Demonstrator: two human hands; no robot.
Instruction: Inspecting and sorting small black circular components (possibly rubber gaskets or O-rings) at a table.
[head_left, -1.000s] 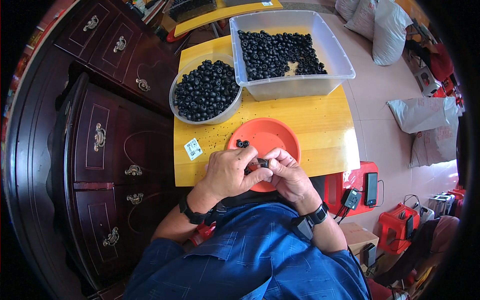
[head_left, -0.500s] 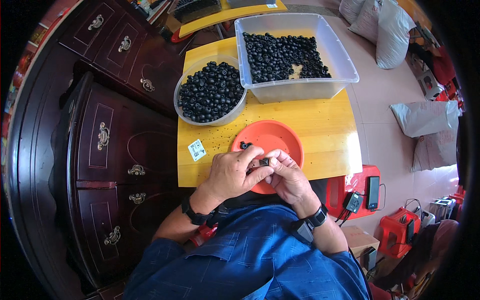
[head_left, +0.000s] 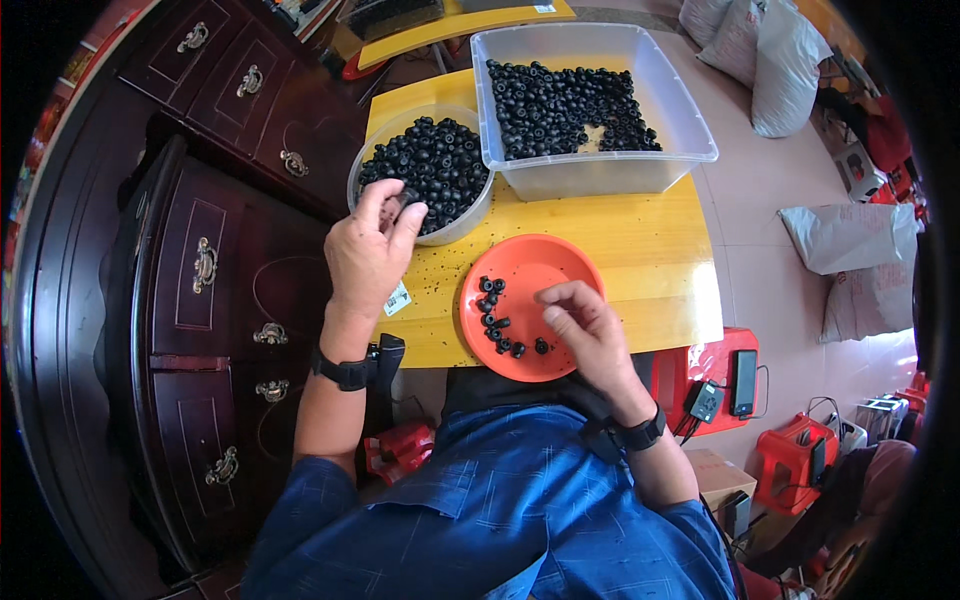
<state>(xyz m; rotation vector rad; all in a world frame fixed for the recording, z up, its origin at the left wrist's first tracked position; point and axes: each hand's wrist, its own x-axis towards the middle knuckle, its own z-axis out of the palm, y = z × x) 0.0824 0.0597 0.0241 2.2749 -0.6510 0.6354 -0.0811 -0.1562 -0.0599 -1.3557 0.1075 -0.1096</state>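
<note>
My left hand (head_left: 368, 250) reaches over the near left rim of a round clear tub (head_left: 470, 228) heaped with small black ring-shaped pieces (head_left: 425, 165). Its thumb and forefinger are apart just above the heap; a dark blur shows by the fingertips, and I see no piece firmly gripped. Over the right side of an orange-red plate (head_left: 530, 262) hovers my right hand (head_left: 592, 335), thumb and forefinger parted with nothing between them. On the plate several black pieces (head_left: 489, 320) lie in a loose line on the left, and a single one sits near the right thumb.
Behind the plate stands a large clear plastic bin (head_left: 590, 180), partly filled with the same black pieces. A small white label (head_left: 397, 299) lies on the yellow table (head_left: 650, 260), left of the plate. Dark wooden drawers (head_left: 240, 300) flank the table's left; a red stool (head_left: 690, 385) stands at right.
My hands were together over the plate, working on a small black piece. They have parted: the left went up and left to the tub, the right moved slightly right, uncovering the pieces on the plate.
</note>
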